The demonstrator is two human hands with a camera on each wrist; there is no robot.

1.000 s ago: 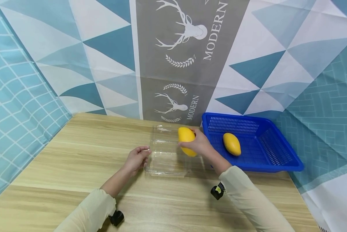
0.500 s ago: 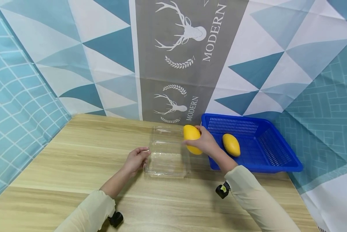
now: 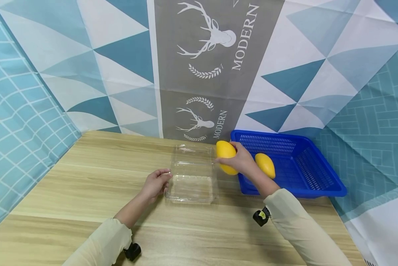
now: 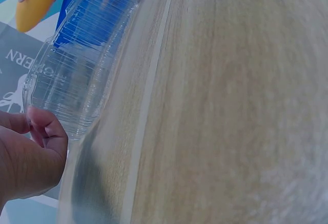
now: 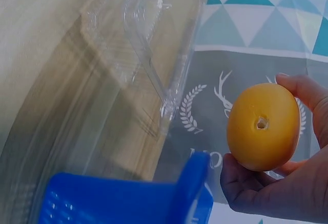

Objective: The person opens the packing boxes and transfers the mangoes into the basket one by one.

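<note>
In the head view my right hand grips a yellow mango between thumb and fingers, held up just left of the blue basket. The right wrist view shows the end of this mango with a small hole in it. My left hand pinches the left edge of a clear plastic clamshell box, which lies opened out on the table. In the left wrist view, thumb and forefinger of the left hand meet at the rim of the box. Nothing shows inside the box.
A blue plastic basket stands at the right back of the wooden table, with a second mango in it. A patterned cloth wall rises right behind the table's back edge.
My right hand has moved right with the mango, from over the box toward the basket's left rim. The left hand and the box have stayed in place.
</note>
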